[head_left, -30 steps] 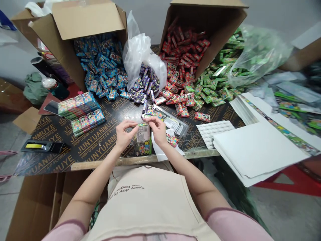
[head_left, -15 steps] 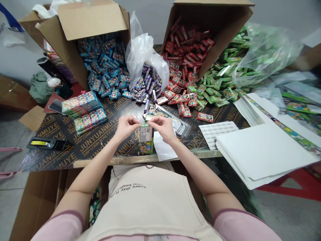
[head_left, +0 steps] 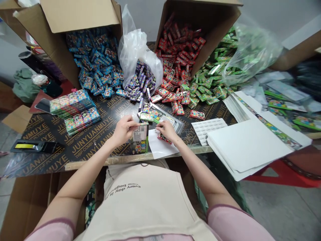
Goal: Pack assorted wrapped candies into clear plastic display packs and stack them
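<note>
Plainly, a crowded table (head_left: 80, 145)

The left hand (head_left: 124, 130) pinched the top of a box (head_left: 139, 140) upright by the front edge; the right hand (head_left: 166, 130) was over a red packet (head_left: 164, 138), grip unclear. 2 open cartons (head_left: 80, 15) stood before a grey wall (head_left: 260, 11).

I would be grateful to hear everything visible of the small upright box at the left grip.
The box, seemingly printed card, has a dark front with colourful lettering, a pale label above and green along its right side. It stands upright on the dark table near the front edge, the left grip pinched at its top.
</note>
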`<state>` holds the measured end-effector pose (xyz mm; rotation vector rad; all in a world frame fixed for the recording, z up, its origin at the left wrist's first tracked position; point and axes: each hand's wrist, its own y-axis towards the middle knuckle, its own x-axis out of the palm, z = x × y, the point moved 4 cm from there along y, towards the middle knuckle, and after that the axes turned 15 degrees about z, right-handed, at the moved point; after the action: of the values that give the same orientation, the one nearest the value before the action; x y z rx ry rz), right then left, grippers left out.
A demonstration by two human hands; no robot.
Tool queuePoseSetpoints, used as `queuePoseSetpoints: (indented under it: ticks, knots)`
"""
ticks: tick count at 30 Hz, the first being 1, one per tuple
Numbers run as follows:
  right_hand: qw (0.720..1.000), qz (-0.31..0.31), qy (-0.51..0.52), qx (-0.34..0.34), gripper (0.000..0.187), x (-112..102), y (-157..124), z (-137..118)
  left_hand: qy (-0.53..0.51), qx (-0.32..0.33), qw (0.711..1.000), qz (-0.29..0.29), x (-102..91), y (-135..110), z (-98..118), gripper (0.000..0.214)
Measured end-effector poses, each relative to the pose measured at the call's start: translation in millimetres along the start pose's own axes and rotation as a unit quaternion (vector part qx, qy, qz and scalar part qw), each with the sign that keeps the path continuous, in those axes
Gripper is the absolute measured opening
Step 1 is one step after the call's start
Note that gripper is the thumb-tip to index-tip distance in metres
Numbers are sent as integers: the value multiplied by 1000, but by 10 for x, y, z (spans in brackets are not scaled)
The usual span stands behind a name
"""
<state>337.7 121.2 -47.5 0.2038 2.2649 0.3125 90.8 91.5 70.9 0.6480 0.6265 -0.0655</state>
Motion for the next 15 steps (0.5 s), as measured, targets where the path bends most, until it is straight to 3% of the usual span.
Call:
queuePoseSetpoints:
  ticks: [4,8,15]
  knots:
    - [998,-13,-43,-34,7,141,-115,65,-16,-8,1000,14,-4,-3,15,21]
    - [999,-15,-4,-34,7,168,-174,-27,-19,-20,999,22,4,-17,12,21]
    - [996,-35,70,34,6,104,-208,-52,-21,-19,998,58,25,-66,11,20]
